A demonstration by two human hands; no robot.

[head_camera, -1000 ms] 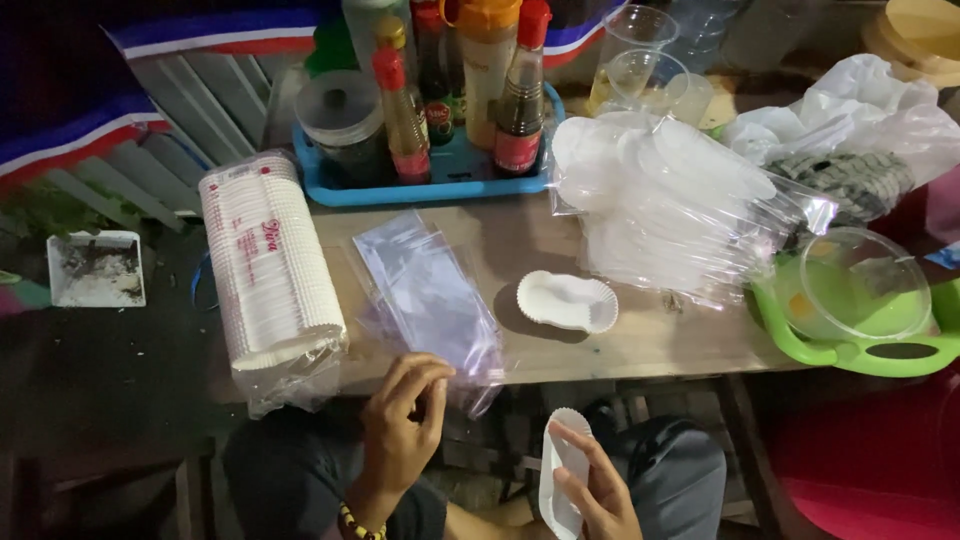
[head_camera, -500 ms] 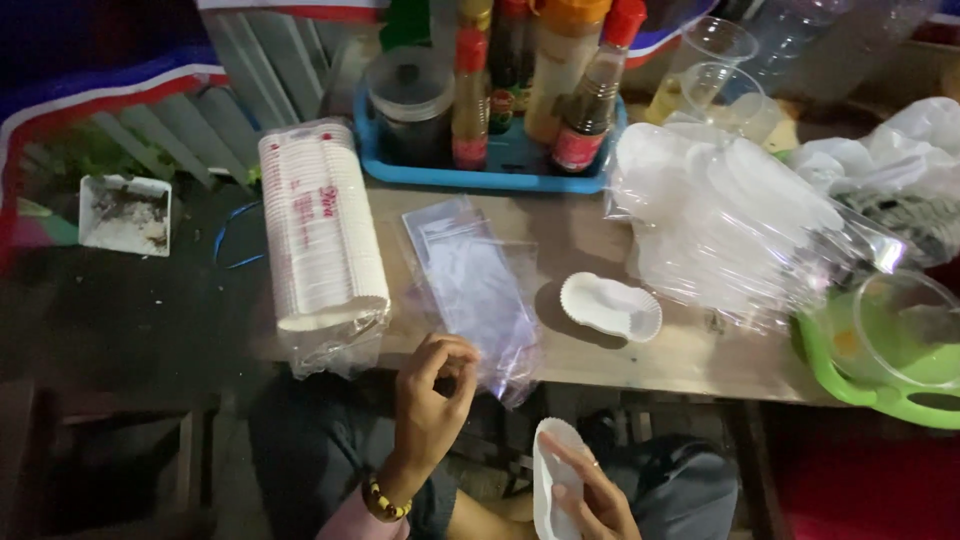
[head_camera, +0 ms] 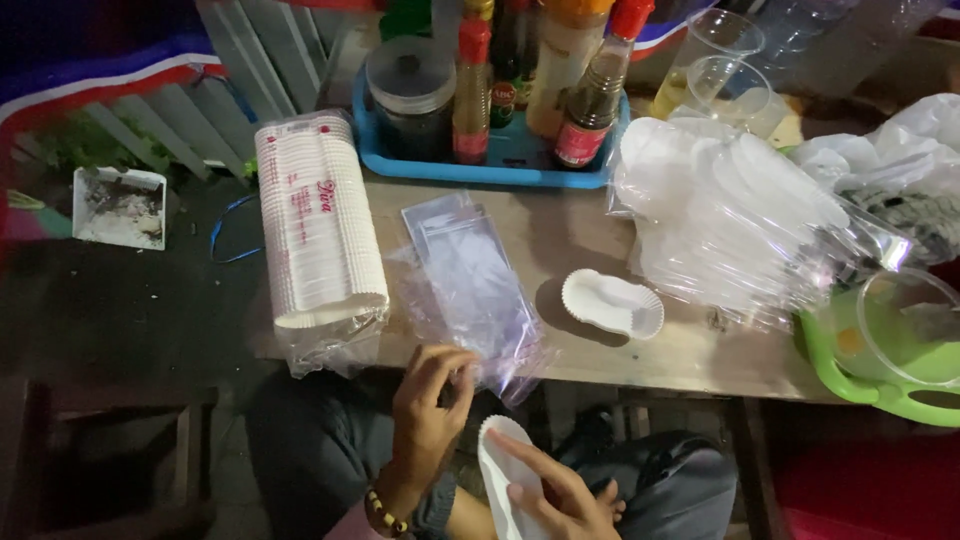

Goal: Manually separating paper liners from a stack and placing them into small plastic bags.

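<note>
Left hand (head_camera: 432, 405) is pinching the near edge of the clear plastic sleeves (head_camera: 470, 285) between thumb and fingertips, right at the table (head_camera: 690, 355) edge. Sleeves are lying fanned in a loose stack, mid-table, running from the blue tray (head_camera: 500, 170) toward the lap. Right hand (head_camera: 560, 490) is holding a white oval paper tray (head_camera: 500, 480) upright on its edge over the lap, fingers laid flat along its face, thumb behind.

Packages:
- Long stack of white fluted paper trays (head_camera: 315, 225) in a clear wrapper, red print along the side, lying left of the sleeves, near end overhanging the table edge.
- One loose white oval tray (head_camera: 613, 302) sitting open-side up just right of the sleeves, not touching them.
- Big clear bag of white trays (head_camera: 730, 230) sitting right of that.
- Blue tray at the far edge is carrying sauce bottles (head_camera: 590, 100) with red caps and red labels, plus a dark jar (head_camera: 410, 95) with a clear lid.
- Clear plastic cups (head_camera: 725, 75) standing behind the bag.
- Green basket (head_camera: 880, 390) with a clear bowl (head_camera: 915, 325) inside, far right; white plastic bags (head_camera: 900, 150) above it.
- Dirty white square box (head_camera: 120, 208) lying on the ground, left.

Nothing is blocking the hands; bag of trays is crowding the loose tray from the right.

Versus half a second ago: view has shifted slightly, left hand has moved up onto the sleeve edge, right hand is keeping the same tray in about the same place. Table items haven't moved.
</note>
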